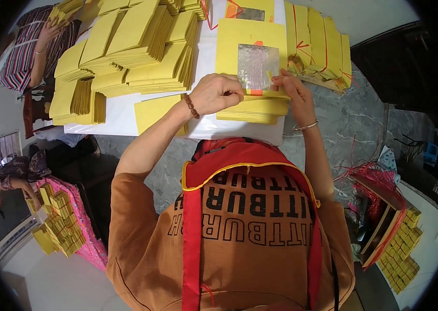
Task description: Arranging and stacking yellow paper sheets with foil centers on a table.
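Note:
Before me at the table's front edge lies a stack of yellow paper [252, 115]. Over it rests a yellow paper sheet [227, 49] with a silvery foil square [258, 65] and small orange-red marks. My left hand [214, 94], with a brown bead bracelet, is closed, its curled fingers pinching the sheet's near edge left of the foil. My right hand [297, 92], wearing a bangle, grips the sheet's right edge between thumb and fingers. Part of that grip is hidden. A folded yellow piece [151, 115] lies under my left forearm.
Tall piles of folded yellow paper [136, 36] fill the table's left side. Bundles tied with red string [317, 46] stand at the right. Red strings hang over a wooden rack [379, 228] at lower right. Other people's hands [48, 33] handle yellow paper at far left.

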The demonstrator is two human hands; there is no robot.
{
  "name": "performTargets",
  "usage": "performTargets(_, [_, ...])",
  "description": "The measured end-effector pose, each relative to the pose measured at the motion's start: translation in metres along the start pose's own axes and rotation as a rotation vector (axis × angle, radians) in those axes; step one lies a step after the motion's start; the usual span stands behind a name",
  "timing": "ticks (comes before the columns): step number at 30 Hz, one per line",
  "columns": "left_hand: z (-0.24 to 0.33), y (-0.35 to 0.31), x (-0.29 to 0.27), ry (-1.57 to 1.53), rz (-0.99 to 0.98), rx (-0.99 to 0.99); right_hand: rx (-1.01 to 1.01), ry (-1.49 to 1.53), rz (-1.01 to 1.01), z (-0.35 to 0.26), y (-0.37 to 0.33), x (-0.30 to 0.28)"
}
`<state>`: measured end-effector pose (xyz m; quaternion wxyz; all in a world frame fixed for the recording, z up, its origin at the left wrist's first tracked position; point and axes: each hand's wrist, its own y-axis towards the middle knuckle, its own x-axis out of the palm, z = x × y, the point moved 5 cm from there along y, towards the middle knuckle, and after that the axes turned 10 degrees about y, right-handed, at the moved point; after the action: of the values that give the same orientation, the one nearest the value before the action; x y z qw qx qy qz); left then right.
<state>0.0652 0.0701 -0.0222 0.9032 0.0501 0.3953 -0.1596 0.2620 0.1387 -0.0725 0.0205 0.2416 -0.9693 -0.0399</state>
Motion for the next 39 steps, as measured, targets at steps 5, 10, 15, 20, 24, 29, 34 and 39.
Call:
performTargets(5, [-0.002, 0.006, -0.001, -0.052, -0.078, 0.029, -0.003, -0.012, -0.016, -0.003, 0.002, 0.000])
performTargets(10, [-0.003, 0.009, -0.002, -0.088, -0.127, -0.014, -0.049, 0.047, -0.097, -0.004, 0.000, -0.006])
performTargets(15, [-0.010, 0.006, -0.002, -0.196, -0.160, -0.126, -0.194, -0.214, -0.206, -0.015, -0.005, 0.003])
performTargets(20, [0.004, -0.009, -0.024, 0.079, 0.008, 0.184, -0.218, -0.080, -0.128, 0.008, -0.004, -0.004])
performTargets(24, [-0.013, -0.010, -0.022, 0.412, 0.187, 0.187, 0.117, 0.253, 0.017, 0.024, -0.003, -0.007])
performTargets(29, [-0.001, -0.022, -0.025, 0.492, 0.247, 0.260, -0.457, -0.452, -0.131, -0.043, -0.006, 0.000])
performTargets(34, [0.018, -0.045, -0.016, 0.385, 0.280, 0.284, -0.443, -0.615, -0.304, -0.055, -0.023, 0.012])
performTargets(39, [0.011, -0.040, -0.015, 0.250, 0.263, 0.133, -0.327, -0.466, -0.345, -0.035, -0.020, 0.011])
